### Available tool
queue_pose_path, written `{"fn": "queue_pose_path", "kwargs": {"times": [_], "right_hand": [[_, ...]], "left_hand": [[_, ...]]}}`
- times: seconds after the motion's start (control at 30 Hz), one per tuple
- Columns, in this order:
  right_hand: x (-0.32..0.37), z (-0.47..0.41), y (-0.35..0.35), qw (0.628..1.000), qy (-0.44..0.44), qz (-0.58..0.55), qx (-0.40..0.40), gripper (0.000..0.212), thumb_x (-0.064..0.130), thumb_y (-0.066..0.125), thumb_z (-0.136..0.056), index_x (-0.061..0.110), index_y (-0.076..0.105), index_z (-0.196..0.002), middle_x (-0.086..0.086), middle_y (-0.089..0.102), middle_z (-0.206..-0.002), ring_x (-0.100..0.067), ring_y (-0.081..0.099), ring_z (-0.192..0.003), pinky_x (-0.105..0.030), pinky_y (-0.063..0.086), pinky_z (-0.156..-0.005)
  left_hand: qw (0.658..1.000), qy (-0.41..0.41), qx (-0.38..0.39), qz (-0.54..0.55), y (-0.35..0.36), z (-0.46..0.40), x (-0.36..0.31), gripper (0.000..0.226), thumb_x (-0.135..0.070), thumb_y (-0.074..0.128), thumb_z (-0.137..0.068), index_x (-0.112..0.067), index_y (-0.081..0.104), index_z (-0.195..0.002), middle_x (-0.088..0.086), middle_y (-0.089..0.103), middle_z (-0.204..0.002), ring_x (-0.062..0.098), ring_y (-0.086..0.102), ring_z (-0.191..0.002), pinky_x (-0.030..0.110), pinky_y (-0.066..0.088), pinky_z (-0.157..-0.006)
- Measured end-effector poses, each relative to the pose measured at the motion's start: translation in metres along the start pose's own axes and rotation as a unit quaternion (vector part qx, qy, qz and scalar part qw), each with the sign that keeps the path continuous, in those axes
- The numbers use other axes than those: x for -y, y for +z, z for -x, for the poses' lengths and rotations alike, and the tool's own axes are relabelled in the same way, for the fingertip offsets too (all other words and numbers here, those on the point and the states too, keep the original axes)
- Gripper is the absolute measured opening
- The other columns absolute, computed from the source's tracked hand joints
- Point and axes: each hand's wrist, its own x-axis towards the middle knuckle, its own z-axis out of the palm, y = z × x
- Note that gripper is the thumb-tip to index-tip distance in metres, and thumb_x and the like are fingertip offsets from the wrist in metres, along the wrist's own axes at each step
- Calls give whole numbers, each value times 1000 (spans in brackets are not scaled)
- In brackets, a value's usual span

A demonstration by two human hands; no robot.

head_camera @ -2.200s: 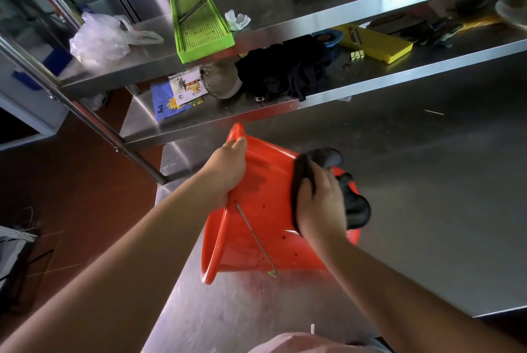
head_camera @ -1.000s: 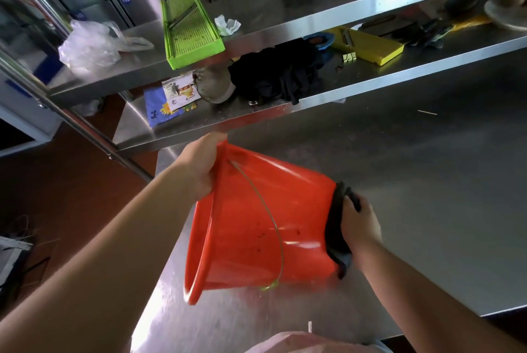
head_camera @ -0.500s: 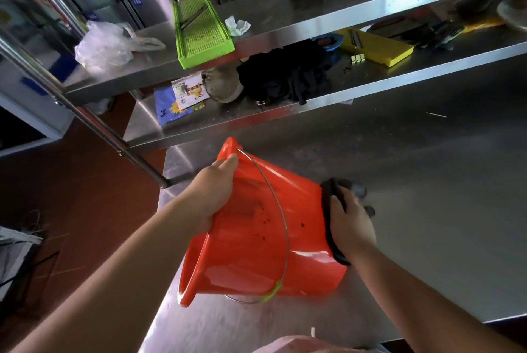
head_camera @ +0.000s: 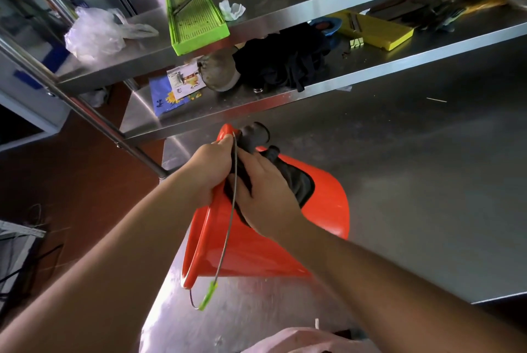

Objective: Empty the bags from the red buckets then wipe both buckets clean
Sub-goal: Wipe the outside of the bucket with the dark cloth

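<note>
A red bucket (head_camera: 322, 224) lies tipped on its side on the steel table (head_camera: 427, 195), its mouth facing left toward me. My left hand (head_camera: 209, 171) grips the upper rim of the bucket. My right hand (head_camera: 263, 195) presses a black cloth (head_camera: 296, 184) against the bucket's outer wall near the rim, fingers curled over the cloth. The wire handle (head_camera: 228, 224) with a green grip (head_camera: 209, 294) hangs loose across the mouth. Only one bucket is in view.
A two-tier steel shelf (head_camera: 285, 95) stands right behind the bucket. It holds a clear plastic bag (head_camera: 94, 34), a green tray (head_camera: 195, 17), a yellow slicer (head_camera: 373, 28), dark cloth (head_camera: 285, 61) and papers (head_camera: 176, 87). The table edge and a shelf post (head_camera: 114, 130) are at left, above red floor.
My right hand has slid the cloth from the bucket's base end up along the wall to the rim, beside my left hand. The bucket has turned slightly.
</note>
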Motion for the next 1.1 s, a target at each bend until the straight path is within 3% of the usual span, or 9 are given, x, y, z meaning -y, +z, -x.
{"fn": "queue_pose_path", "kwargs": {"times": [0.13, 0.33, 0.53, 0.6, 0.73, 0.83, 0.9, 0.97, 1.1], "right_hand": [[-25, 24, -6, 998, 22, 58, -25, 48, 39, 51, -101, 24, 49, -146, -1, 56, -141, -24, 48, -132, -41, 38, -111], [-106, 68, -32, 977, 163, 79, -111, 42, 26, 54, -100, 20, 53, -142, -6, 60, -136, -25, 50, -127, -32, 38, -105], [-142, 82, -54, 930, 342, 48, -128, 44, 39, 43, -102, 32, 47, -146, -7, 60, -139, -33, 58, -121, -36, 44, -92], [-145, 76, -62, 931, 342, 64, -110, 41, 36, 43, -102, 29, 50, -142, -10, 63, -132, -35, 60, -115, -33, 41, -85], [-130, 40, -85, 933, 335, 79, -101, 31, 29, 46, -102, 17, 60, -127, -17, 67, -120, -37, 62, -110, -33, 39, -79], [-92, -11, -99, 944, 309, 41, -106, 28, 33, 48, -100, 13, 64, -112, -17, 68, -115, -37, 62, -108, -33, 39, -75], [-60, -46, -102, 956, 278, 4, -92, 34, 35, 49, -98, 11, 66, -113, -16, 68, -117, -35, 62, -110, -37, 45, -81], [-26, -69, -96, 966, 248, -35, -61, 36, 39, 51, -94, 15, 69, -113, -11, 71, -113, -31, 64, -106, -37, 50, -86], [5, -81, -82, 974, 211, -53, 59, 36, 42, 61, -77, 24, 72, -106, 2, 73, -98, -22, 68, -95, -35, 55, -82]], "left_hand": [[1000, -10, 10, -15, -6, 4, -3, 65, -66, 53, -90, -13, 70, -124, 23, 73, -121, 43, 72, -110, 61, 56, -100], [999, -39, 12, 15, -14, 2, -2, 61, -69, 56, -93, -16, 71, -119, 19, 76, -120, 38, 75, -106, 61, 60, -92], [1000, -21, -1, -16, -3, 7, -10, 57, -68, 54, -90, -16, 70, -106, 13, 71, -111, 38, 69, -114, 56, 55, -100], [999, -19, 3, -31, 1, 8, -10, 55, -65, 51, -92, -15, 70, -102, 18, 70, -111, 41, 68, -117, 57, 54, -101], [999, -17, 6, -28, 6, 13, -10, 67, -68, 50, -93, -12, 70, -124, 22, 73, -123, 40, 72, -111, 56, 56, -100], [999, 10, 12, -29, 11, 16, -10, 61, -67, 52, -95, -13, 72, -118, 18, 78, -107, 37, 77, -96, 54, 59, -96], [997, 50, 13, -60, 17, 15, -8, 59, -62, 48, -102, -12, 70, -124, 8, 76, -91, 25, 74, -81, 39, 59, -91], [989, 101, 8, -105, 24, 16, -9, 54, -52, 39, -110, -9, 67, -127, -4, 62, -87, 14, 60, -74, 24, 50, -78], [987, 114, -15, -113, 31, 15, -9, 36, -33, 40, -112, -11, 56, -88, -1, 55, -76, 12, 52, -64, 9, 43, -43]]}}
